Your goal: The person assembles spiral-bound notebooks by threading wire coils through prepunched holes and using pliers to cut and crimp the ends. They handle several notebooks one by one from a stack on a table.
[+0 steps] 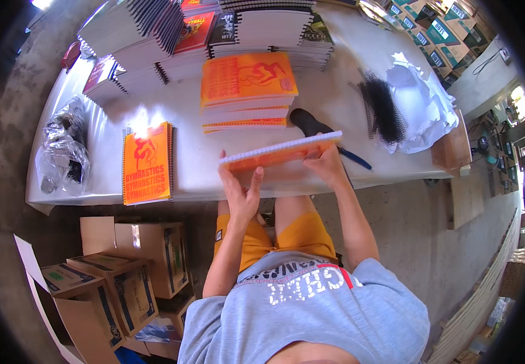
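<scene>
Hands work at the near edge of a white table (359, 176), both on one orange-covered notebook (280, 151) held tilted, its punched white edge turned up and running from left to right. The left hand (241, 194) closes on the notebook's left end, fingers spread up against the cover from below. The right hand (329, 167) clamps the right end, thumb and fingers pinching the corner. The notebook hangs just above the table edge, in front of the person's yellow shorts (286, 236).

Just behind it stands a stack of orange notebooks (247, 91), with a black tool (311, 126) lying beside that stack's right corner. To the left, apart from the hands, a single orange spiral-bound notebook (147, 164) lies flat near the table edge. Farther back, rows of stacked spiral notebooks (153, 42) with red and dark covers fill the far side. To the right, a heap of black spiral binding coils (383, 109) rests against crumpled white paper (420, 109). A crinkled clear plastic bag (62, 151) sits at the table's left end. Cardboard boxes (129, 267) stand on the floor below the table, to the person's left.
</scene>
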A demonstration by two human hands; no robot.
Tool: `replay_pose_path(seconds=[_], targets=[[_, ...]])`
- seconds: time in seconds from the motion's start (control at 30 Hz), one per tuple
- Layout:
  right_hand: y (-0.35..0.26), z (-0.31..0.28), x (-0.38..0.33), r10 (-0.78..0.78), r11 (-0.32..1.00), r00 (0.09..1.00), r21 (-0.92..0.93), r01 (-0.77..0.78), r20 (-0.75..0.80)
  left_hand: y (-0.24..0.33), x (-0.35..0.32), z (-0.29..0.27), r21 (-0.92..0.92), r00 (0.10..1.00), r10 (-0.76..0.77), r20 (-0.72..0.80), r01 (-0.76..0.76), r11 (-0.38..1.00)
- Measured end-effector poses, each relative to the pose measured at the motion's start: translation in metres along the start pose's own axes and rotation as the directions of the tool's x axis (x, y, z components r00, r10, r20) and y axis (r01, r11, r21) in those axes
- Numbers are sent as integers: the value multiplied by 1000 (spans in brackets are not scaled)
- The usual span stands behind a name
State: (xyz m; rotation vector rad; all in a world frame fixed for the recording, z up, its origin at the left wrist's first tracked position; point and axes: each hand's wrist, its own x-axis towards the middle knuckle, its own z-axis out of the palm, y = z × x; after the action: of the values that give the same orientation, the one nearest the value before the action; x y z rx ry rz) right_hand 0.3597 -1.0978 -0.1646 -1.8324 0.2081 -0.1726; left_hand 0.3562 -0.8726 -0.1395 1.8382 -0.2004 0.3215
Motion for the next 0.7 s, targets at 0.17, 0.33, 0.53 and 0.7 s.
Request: replay_pose_path(seconds=[0.17, 0.33, 0.53, 0.7], targets=[[-26, 25, -14, -18, 999, 999, -48, 16, -35, 66, 18, 9, 474, 804, 498, -325, -317, 822], [-52, 10, -11, -118, 992, 951, -19, 129, 284, 74, 39, 23, 590, 855, 511, 89, -459, 665], [-41, -153, 87, -209, 798, 951, -602, 30, -229, 77, 46, 17, 429, 825, 498, 268, -565, 705], [2, -152, 132, -102, 228, 979, -962, -148, -174, 68, 46, 12, 469, 815, 530, 233, -572, 673]])
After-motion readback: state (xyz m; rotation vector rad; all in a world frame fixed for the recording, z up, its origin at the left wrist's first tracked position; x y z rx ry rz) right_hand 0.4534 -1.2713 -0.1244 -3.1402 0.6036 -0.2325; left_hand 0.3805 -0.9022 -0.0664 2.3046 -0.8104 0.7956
